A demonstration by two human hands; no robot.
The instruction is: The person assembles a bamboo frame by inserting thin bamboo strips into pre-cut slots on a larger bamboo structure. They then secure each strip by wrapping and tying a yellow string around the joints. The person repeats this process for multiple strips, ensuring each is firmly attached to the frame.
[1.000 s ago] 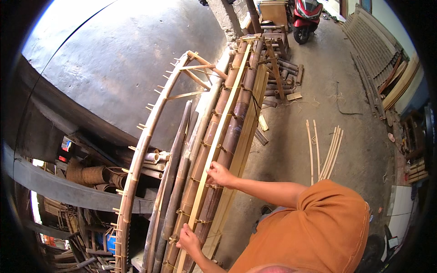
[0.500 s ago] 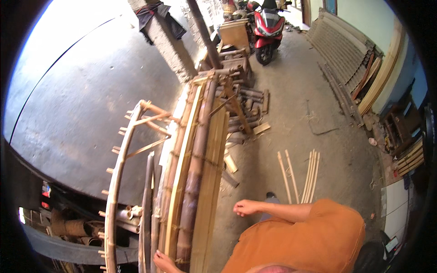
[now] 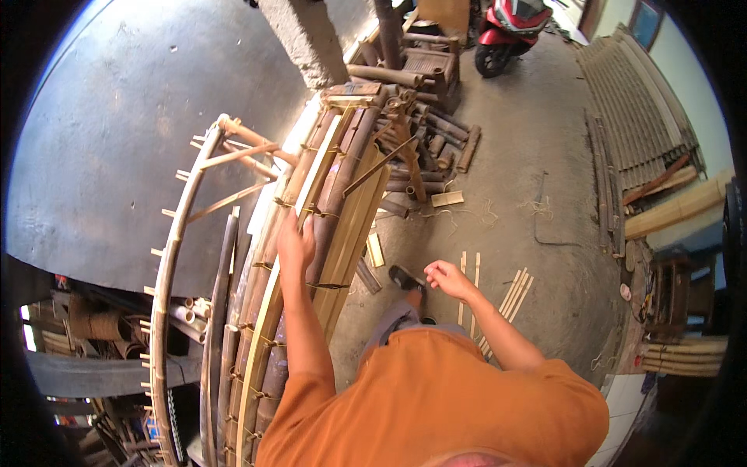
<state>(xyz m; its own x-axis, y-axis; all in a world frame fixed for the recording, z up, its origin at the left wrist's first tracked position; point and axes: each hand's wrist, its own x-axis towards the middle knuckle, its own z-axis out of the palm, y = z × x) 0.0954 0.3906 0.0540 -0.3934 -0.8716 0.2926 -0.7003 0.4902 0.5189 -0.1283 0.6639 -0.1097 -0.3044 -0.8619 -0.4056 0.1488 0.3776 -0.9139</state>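
Note:
A long, pale split-bamboo strip point(image 3: 322, 167) lies lengthwise along a bench-like row of brown bamboo poles point(image 3: 336, 187), bound with dark ties. My left hand point(image 3: 296, 243) is on this strip around its middle, fingers on one side and thumb on the other; the underside of the grip is hidden. Out to the right, over the floor, my right hand point(image 3: 450, 279) hangs in the air with loosely curled fingers, and nothing shows in it. Flat bamboo slats point(image 3: 362, 210) slope along the right side of the poles.
A curved bamboo frame with short pegs point(image 3: 175, 233) stands left of the poles. Cut bamboo pieces point(image 3: 447, 140) lie heaped beyond. Thin strips point(image 3: 510, 300) rest on the floor at right. A red scooter point(image 3: 510, 31) and a concrete post point(image 3: 307, 39) stand farther off.
My left hand has moved forward along the poles from their near end to the middle. My right hand has shifted slightly right and forward. The whole view has moved forward.

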